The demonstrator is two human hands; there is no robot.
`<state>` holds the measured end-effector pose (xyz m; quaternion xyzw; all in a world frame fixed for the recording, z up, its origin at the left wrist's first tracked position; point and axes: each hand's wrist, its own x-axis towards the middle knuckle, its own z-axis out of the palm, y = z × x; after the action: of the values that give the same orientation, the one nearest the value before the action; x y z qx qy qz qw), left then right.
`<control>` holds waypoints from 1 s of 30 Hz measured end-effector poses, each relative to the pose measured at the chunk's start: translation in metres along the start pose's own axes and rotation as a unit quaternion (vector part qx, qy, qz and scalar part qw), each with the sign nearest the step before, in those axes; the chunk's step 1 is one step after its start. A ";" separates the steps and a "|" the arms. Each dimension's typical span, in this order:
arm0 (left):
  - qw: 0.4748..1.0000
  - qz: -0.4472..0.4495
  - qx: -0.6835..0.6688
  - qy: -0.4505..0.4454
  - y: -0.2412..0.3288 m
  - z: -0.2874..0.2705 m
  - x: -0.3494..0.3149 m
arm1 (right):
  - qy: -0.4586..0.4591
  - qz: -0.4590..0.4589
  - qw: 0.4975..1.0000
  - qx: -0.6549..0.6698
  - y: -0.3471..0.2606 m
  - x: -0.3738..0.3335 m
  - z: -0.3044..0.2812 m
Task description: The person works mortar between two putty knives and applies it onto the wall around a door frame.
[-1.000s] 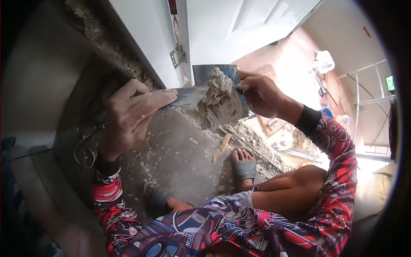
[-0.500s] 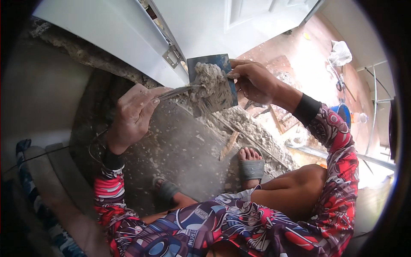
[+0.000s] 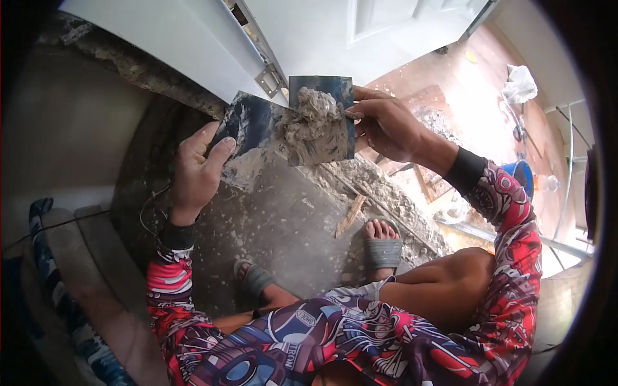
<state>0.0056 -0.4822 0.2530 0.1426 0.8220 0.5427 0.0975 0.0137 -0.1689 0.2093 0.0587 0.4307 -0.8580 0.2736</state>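
My right hand [image 3: 394, 127] grips the right edge of a dark blue square spreader plate [image 3: 327, 82], thumb on its upper face. A lumpy heap of grey-beige wet mortar [image 3: 313, 116] sits on it, smeared toward its lower edge. My left hand [image 3: 197, 168] pinches the left side of a second dark spreader plate [image 3: 250, 123], tilted with its broad face showing. Mortar smears cover the lower part of that plate. Its right edge meets the mortar heap. Both plates are held in the air near the white door frame.
A white panelled door [image 3: 393, 38] stands ahead beside the frame's metal strike plate [image 3: 269, 80]. Rough broken mortar [image 3: 386, 193] runs along the threshold, with a wood splinter [image 3: 350, 216] beside it. A blue bucket [image 3: 520, 177] and white plastic bag [image 3: 519, 83] are at right. My sandalled feet rest on the dusty floor.
The left plate was edge-on against the mortar; it has turned and moved left, now showing its broad face. The right plate stays roughly in place, turned slightly.
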 end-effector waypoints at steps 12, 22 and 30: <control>0.935 -0.184 -0.287 0.095 -0.037 0.063 -0.038 | 0.110 0.005 0.990 -0.083 0.013 -0.003 0.010; 0.823 -0.307 -0.477 0.021 -0.040 0.092 -0.036 | 0.088 -0.006 0.994 -0.070 0.004 -0.008 0.019; 0.838 -0.127 -0.525 0.074 -0.007 0.042 -0.034 | 0.042 -0.011 0.999 0.023 0.015 -0.001 0.000</control>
<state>0.0497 -0.4599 0.2298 -0.0759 0.4297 0.8846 0.1648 0.0220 -0.1756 0.1990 0.0963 0.4225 -0.8675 0.2443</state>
